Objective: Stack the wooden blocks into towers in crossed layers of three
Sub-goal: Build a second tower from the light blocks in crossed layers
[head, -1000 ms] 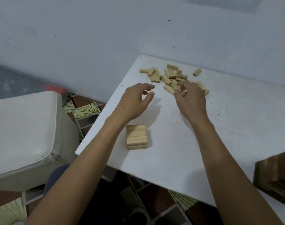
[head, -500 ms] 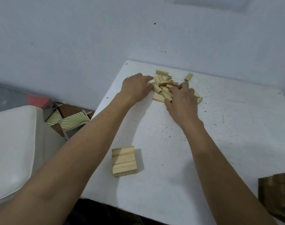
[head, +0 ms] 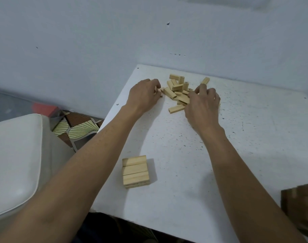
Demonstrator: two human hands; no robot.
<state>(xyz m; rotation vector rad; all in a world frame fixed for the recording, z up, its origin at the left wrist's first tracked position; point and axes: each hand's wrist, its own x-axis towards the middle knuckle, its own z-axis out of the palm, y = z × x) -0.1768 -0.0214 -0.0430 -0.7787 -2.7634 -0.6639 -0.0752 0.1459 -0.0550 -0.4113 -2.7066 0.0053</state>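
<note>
Pale, matt wooden blocks lie on a white, speckled, matt table.

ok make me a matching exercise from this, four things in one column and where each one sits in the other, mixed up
Things
1. low stack of blocks
2. loose pile of blocks
3. dark block tower
4. white cushion

Places
A. off the table, beyond its left edge
B. far side of the table, left hand at one end and right hand at the other
C. near left part of the table, apart from both hands
D. cut off at the picture's lower right edge

Pairs: 1-C, 2-B, 3-D, 4-A
</note>
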